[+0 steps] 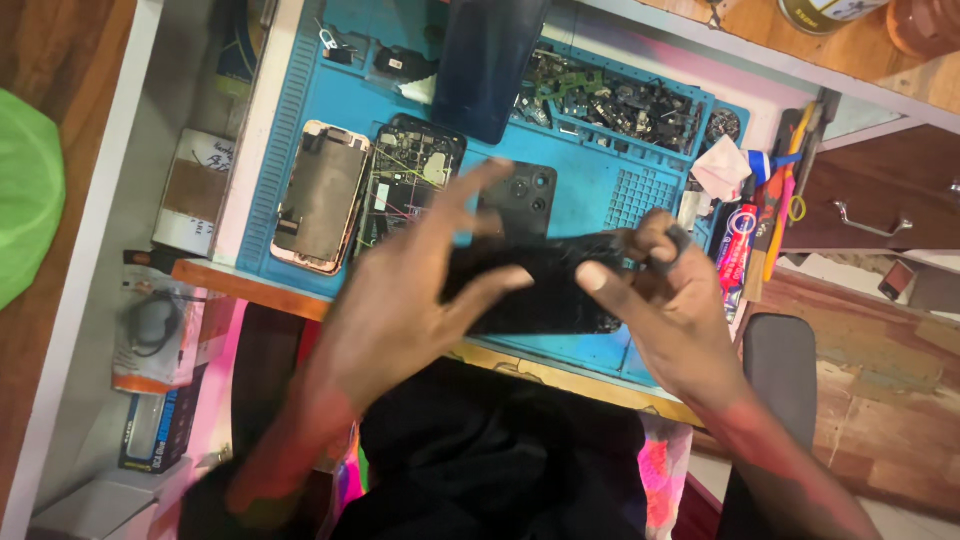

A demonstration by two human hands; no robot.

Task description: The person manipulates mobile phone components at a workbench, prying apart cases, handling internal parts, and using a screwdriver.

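Our left hand [420, 275] is spread wide, the fingers [478, 180] fanned and stretched forward, the thumb reaching across toward the right hand. Our right hand [655, 290] sits just beside it, fingers curled in, the thumb extended toward the left thumb so the two nearly meet. Both forearms run back toward our body, angled apart, wrists roughly level. Motion blur softens the fingertips, so we cannot tell their exact contact.

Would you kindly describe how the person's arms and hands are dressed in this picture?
Both forearms are bare, with no sleeves showing. The left hand wears no glove, ring or watch that shows. The right hand is likewise bare, though blur hides fine detail. Dark clothing covers the lap below.
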